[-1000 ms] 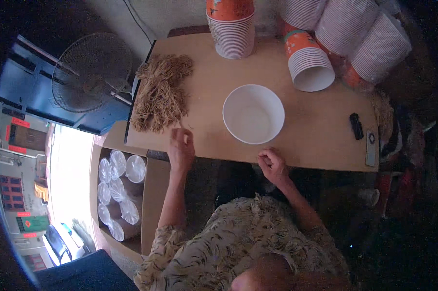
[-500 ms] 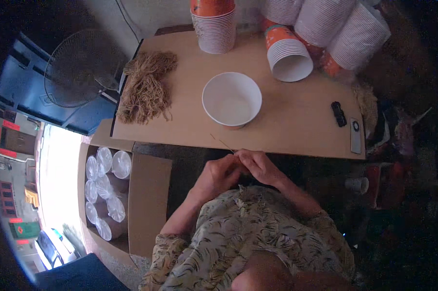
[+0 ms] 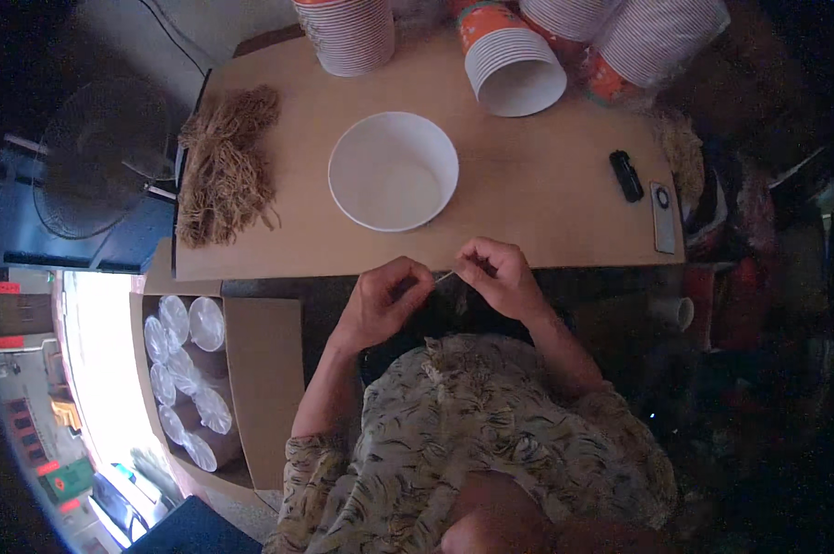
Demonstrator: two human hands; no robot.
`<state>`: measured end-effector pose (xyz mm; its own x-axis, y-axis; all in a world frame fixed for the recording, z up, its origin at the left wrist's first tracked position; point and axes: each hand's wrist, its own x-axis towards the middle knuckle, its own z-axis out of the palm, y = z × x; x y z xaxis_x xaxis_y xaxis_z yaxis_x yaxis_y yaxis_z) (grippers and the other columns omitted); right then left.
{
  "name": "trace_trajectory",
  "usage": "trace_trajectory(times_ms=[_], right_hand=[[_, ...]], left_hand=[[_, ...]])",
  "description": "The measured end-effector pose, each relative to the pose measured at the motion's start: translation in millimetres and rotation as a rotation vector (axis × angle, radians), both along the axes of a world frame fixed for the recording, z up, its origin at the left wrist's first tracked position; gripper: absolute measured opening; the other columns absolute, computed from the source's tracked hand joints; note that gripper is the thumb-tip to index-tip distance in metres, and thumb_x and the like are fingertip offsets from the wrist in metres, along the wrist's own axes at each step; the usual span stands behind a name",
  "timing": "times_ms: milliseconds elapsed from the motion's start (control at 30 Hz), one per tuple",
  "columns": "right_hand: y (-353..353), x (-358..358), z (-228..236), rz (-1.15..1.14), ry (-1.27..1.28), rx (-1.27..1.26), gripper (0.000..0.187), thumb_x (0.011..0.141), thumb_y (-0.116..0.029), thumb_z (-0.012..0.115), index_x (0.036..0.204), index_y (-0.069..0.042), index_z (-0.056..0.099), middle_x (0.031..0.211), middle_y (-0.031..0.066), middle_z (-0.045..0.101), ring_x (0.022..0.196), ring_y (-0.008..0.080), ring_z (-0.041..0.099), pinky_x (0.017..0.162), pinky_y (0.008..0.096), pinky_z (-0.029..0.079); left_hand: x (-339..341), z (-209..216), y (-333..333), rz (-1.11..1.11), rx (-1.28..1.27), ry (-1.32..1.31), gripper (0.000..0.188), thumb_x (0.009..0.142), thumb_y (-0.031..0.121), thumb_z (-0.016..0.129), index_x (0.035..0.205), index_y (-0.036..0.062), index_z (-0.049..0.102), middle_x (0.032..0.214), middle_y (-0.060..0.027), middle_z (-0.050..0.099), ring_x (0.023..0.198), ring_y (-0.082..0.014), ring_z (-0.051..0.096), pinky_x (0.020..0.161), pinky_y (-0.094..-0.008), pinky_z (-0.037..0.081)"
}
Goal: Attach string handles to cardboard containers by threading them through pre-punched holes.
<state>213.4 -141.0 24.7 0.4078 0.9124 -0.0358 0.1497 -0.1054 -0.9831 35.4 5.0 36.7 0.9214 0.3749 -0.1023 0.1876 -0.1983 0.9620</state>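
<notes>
My left hand [image 3: 385, 297] and my right hand [image 3: 502, 277] are held a short way apart at the table's near edge. Each is closed in a pinch, with a thin strand [image 3: 445, 275] stretched between the fingertips. The strand's ends are hidden in the fingers, and its material is too small to tell. Just beyond my hands, a large white paper bucket [image 3: 394, 175] stands upright with its mouth up. A bundle of brown twine [image 3: 229, 166] lies loosely heaped at the table's left end.
Stacked paper buckets [image 3: 350, 37] line the table's [image 3: 528, 198] far side, with one nested stack [image 3: 518, 69] lying tipped. A black object [image 3: 625, 175] and a flat pale device [image 3: 663, 217] lie at right. A carton [image 3: 264, 397] of plastic-wrapped cups and a fan [image 3: 103, 157] are at left.
My hands have moved apart, and the strand is now drawn between them rather than sticking out past the fingers. The view has shifted, so the table appears higher and further left.
</notes>
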Motion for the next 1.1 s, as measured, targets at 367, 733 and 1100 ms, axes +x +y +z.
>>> trace_trajectory(times_ms=[367,733,1100], right_hand=[[7,-2,-11,-0.086,0.085,0.087,0.018,0.088,-0.016,0.072,0.095,0.001,0.07,0.081,-0.0006,0.067,0.071,0.0033,0.055,0.063,0.0209,0.046],[14,-20,-4,-0.194,0.235,0.109,0.016,0.092,-0.017,0.067,0.093,-0.001,0.066,0.074,-0.0039,0.059,0.065,0.0031,0.05,0.058,0.0203,0.041],[27,-9,36,-0.138,0.039,0.198,0.008,0.095,-0.009,0.063,0.094,-0.001,0.063,0.072,-0.0059,0.057,0.062,-0.0009,0.047,0.053,0.0178,0.035]], left_hand=[[12,-11,1,0.068,-0.368,-0.096,0.016,0.101,0.018,0.056,0.095,0.0034,0.058,0.079,0.0013,0.058,0.073,-0.0068,0.054,0.067,-0.0231,0.046],[14,-18,-23,0.2,-0.408,-0.162,0.018,0.101,0.018,0.055,0.095,0.0019,0.058,0.082,-0.0002,0.06,0.074,-0.0068,0.054,0.069,-0.0223,0.046],[6,-7,38,0.38,0.573,-0.247,0.026,0.08,0.003,0.073,0.105,0.0087,0.066,0.113,-0.0095,0.063,0.084,-0.0226,0.067,0.063,-0.0331,0.056]])
